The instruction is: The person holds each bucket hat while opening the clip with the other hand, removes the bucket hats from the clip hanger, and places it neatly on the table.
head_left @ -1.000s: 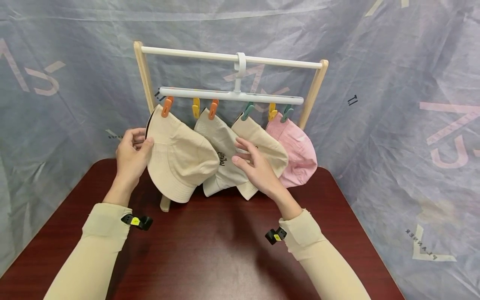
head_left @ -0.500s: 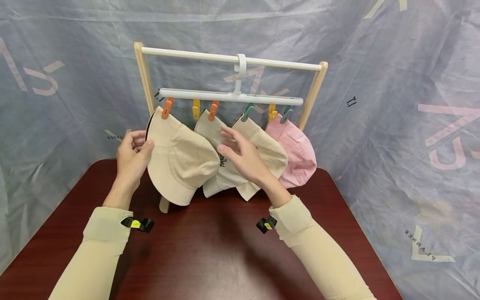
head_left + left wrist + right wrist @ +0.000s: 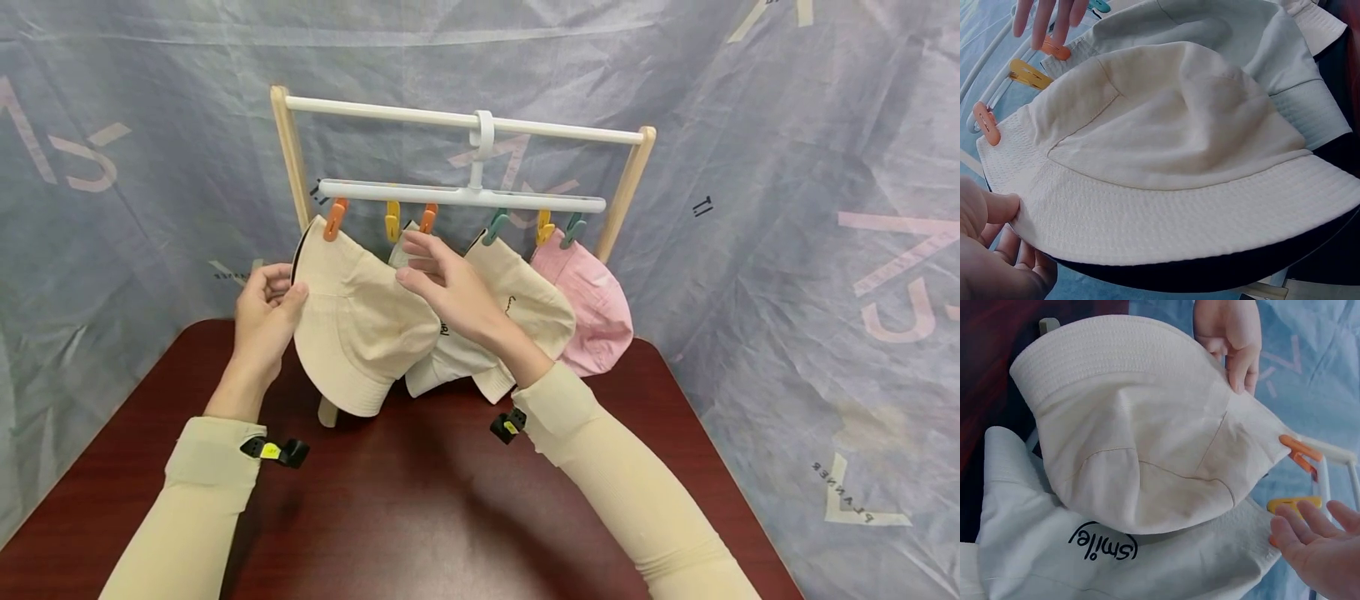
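My left hand [image 3: 264, 312] pinches the brim of a cream bucket hat [image 3: 360, 321] between thumb and fingers. This hat hangs sideways from an orange clothespin [image 3: 336, 220], and its dark lining shows along the brim in the left wrist view. My right hand [image 3: 453, 292], fingers relaxed and spread, hovers in front of a pale grey-green hat [image 3: 1147, 569] that bears the word "smile". Nothing is in it. In the right wrist view its fingers are close to a yellow clothespin [image 3: 1294, 505]. The right hand hides much of the grey-green hat in the head view.
A second cream hat [image 3: 536, 300] and a pink hat [image 3: 592, 304] hang at the right. A white clip hanger [image 3: 461, 196] with orange, yellow and green clothespins hooks onto a wooden rack [image 3: 287, 150]. The rack stands on a dark red table [image 3: 420, 517] before a grey cloth backdrop.
My right hand has moved left and slightly up, from before the second cream hat to the grey-green one near the left cream hat. The left hand keeps its pinch, nearly still.
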Action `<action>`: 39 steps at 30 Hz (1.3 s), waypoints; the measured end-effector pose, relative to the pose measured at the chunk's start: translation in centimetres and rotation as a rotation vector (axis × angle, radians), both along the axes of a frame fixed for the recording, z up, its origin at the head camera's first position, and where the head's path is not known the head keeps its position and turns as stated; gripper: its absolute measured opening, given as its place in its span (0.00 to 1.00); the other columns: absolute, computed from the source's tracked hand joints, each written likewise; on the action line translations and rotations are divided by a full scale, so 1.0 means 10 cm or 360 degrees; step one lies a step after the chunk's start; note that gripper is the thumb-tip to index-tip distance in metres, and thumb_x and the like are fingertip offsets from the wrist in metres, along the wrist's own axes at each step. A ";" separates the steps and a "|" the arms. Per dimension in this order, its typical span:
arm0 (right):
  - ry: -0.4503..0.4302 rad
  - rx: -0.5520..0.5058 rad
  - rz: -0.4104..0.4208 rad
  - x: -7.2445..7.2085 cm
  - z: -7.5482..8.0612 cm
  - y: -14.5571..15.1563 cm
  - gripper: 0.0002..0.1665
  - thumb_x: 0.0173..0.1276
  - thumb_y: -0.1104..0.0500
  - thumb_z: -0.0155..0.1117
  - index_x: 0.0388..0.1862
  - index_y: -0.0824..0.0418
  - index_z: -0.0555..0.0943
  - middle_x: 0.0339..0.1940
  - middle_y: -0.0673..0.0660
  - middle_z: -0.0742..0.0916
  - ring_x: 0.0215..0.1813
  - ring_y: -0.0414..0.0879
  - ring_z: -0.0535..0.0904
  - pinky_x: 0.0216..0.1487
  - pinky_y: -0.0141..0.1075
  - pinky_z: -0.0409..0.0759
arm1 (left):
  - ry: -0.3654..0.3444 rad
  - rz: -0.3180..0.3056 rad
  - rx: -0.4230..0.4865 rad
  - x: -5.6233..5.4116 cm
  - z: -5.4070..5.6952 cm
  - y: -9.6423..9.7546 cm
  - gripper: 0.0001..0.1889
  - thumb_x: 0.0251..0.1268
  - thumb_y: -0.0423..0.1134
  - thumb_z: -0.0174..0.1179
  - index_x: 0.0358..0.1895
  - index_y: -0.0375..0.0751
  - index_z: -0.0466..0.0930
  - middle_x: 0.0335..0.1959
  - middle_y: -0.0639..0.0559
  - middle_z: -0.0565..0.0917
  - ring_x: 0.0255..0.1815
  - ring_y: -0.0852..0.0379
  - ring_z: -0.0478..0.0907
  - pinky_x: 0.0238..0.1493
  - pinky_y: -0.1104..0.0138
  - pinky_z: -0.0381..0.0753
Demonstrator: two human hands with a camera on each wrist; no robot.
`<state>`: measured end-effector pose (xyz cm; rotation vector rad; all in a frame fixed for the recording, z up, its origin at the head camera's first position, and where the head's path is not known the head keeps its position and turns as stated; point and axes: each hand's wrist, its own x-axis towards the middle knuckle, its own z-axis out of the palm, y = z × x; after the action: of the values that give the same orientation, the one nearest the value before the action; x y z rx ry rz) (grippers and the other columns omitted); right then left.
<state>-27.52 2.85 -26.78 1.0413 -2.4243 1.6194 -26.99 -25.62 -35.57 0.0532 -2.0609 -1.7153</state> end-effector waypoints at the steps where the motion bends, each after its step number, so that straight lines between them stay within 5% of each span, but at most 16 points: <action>1: -0.0004 0.0002 0.0003 -0.01 0.01 -0.02 0.37 0.81 0.50 0.61 0.84 0.55 0.65 0.78 0.58 0.77 0.76 0.53 0.75 0.73 0.40 0.75 | -0.0002 -0.0004 0.0004 0.00 0.00 0.00 0.21 0.82 0.43 0.59 0.71 0.45 0.72 0.50 0.60 0.74 0.49 0.62 0.75 0.46 0.76 0.78; 20: -0.0165 -0.0048 0.0168 -0.17 0.12 -0.28 0.37 0.82 0.49 0.61 0.85 0.51 0.63 0.80 0.53 0.75 0.80 0.48 0.70 0.74 0.34 0.72 | 0.0010 -0.0037 0.0107 0.04 0.02 0.04 0.15 0.82 0.40 0.59 0.65 0.50 0.73 0.49 0.57 0.74 0.46 0.60 0.74 0.44 0.77 0.77; 39: -0.0343 -0.0040 0.0175 -0.22 0.18 -0.65 0.43 0.82 0.49 0.60 0.88 0.52 0.54 0.86 0.54 0.66 0.84 0.45 0.62 0.77 0.31 0.66 | -0.0010 -0.0042 0.0092 0.07 0.03 0.04 0.15 0.82 0.42 0.59 0.65 0.51 0.73 0.49 0.58 0.74 0.46 0.60 0.75 0.44 0.76 0.78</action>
<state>-29.68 -3.60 -24.93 1.0647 -2.5099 1.8837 -26.34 -25.23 -35.31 0.0494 -2.0249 -1.7928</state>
